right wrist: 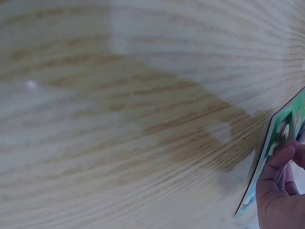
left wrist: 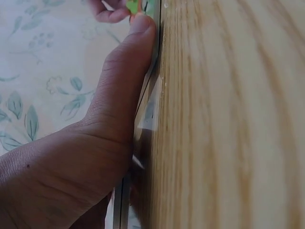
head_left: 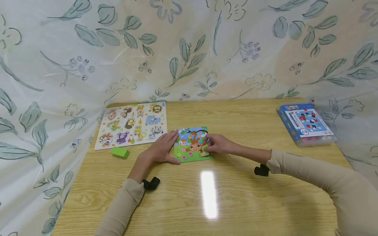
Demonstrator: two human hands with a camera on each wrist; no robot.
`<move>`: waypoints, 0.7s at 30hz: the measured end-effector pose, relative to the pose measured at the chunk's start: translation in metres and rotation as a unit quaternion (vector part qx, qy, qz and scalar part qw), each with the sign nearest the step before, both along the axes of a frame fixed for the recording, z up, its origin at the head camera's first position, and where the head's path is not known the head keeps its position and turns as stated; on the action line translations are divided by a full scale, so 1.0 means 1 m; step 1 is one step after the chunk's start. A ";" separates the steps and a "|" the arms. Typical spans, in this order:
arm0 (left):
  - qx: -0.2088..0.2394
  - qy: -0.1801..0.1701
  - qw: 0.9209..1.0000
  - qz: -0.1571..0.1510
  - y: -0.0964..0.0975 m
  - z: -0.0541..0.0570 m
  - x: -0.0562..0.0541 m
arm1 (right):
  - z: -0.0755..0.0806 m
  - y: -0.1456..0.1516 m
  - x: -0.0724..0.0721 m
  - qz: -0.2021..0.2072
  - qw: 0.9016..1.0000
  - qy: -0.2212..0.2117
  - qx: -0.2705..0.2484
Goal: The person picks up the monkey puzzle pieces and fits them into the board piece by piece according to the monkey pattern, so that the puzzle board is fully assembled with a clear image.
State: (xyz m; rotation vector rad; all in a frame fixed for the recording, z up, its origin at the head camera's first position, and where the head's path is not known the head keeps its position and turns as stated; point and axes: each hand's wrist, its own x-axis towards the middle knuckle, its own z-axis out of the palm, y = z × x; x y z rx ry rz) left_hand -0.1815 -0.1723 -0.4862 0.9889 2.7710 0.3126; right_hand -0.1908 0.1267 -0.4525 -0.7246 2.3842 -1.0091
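Observation:
A small square jigsaw puzzle (head_left: 189,137) with a monkey picture and a green border lies on the wooden table in the head view. Along its left edge rests my left hand (head_left: 160,147), fingers extended and thumb stretched at the lower corner. That thumb (left wrist: 125,57) lies straight in the left wrist view. At the puzzle's right side, my right hand (head_left: 220,143) pinches a puzzle piece (head_left: 204,152) between thumb and fingers. The piece (right wrist: 289,125) stands slightly tilted over the board in the right wrist view; part of it is hidden by the fingers.
Behind my left hand lies a white animal peg board (head_left: 134,118). A green block (head_left: 120,152) sits by its front edge. A blue boxed set (head_left: 307,123) stands at the table's right. Floral cloth (head_left: 189,49) hangs behind the table (head_left: 236,196).

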 end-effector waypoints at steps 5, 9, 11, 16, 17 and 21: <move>0.001 0.009 1.000 -0.005 0.000 0.001 0.000 | 0.002 0.000 0.000 0.017 0.999 0.033 0.019; -0.005 0.006 1.000 0.002 0.000 0.002 0.001 | 0.004 0.000 0.001 0.032 0.996 0.074 0.039; -0.002 0.007 1.000 0.001 0.001 0.003 0.002 | 0.006 0.000 0.003 0.040 0.994 0.086 0.045; 0.008 0.012 1.000 -0.003 0.001 0.006 0.004 | 0.010 -0.001 0.007 0.052 0.992 0.095 0.067; 0.009 0.012 1.000 -0.003 0.001 0.007 0.004 | 0.011 -0.001 0.007 0.057 0.991 0.100 0.073; 0.010 0.011 1.000 -0.003 0.002 0.006 0.004 | 0.010 -0.002 0.008 0.073 0.987 0.117 0.087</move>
